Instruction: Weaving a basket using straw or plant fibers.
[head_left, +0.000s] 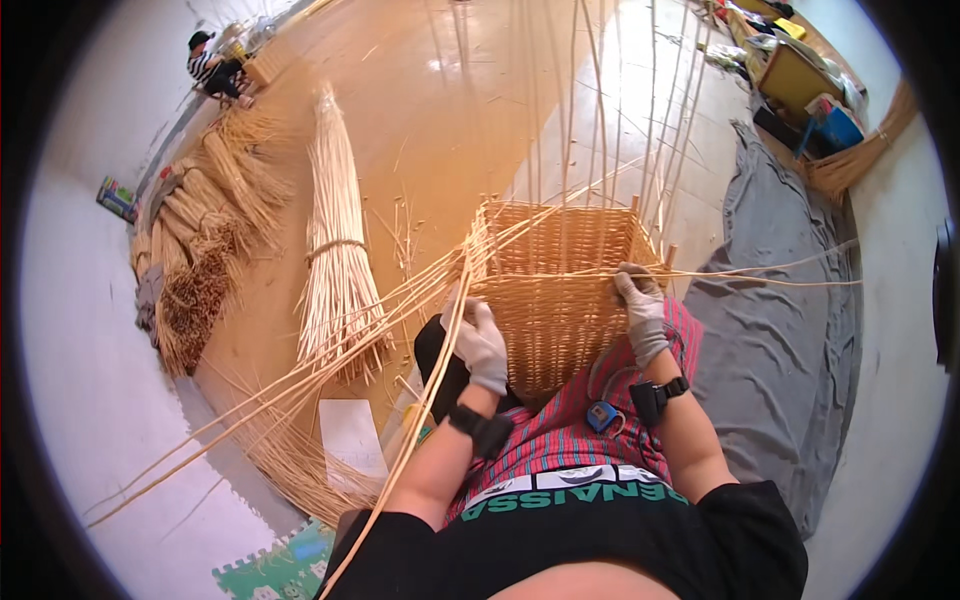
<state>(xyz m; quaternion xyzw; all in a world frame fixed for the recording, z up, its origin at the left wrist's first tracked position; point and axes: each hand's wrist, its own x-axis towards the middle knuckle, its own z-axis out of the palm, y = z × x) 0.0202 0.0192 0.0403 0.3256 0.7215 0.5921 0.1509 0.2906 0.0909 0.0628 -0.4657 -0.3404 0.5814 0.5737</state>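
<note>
A square-sided wicker basket point(548, 335) stands in front of me, tilted against my lap, with tall upright stakes point(600, 100) rising from its far rim. Both my hands wear pale work gloves. At the basket's near left corner, my left hand point(480, 345) is closed round a long willow rod point(418, 440) that runs down past my left arm. My right hand point(640, 298) pinches a thin willow rod point(560, 277) against the near rim at the right corner. Several more rods point(400, 298) fan out leftward from the basket's left side.
A tied bundle of peeled rods point(335, 220) lies left of the basket, with darker bundles point(205, 240) along the left wall. A grey cloth point(770, 350) covers floor at right. A blue tape measure point(602, 417) rests on my lap; a person point(212, 68) sits far left.
</note>
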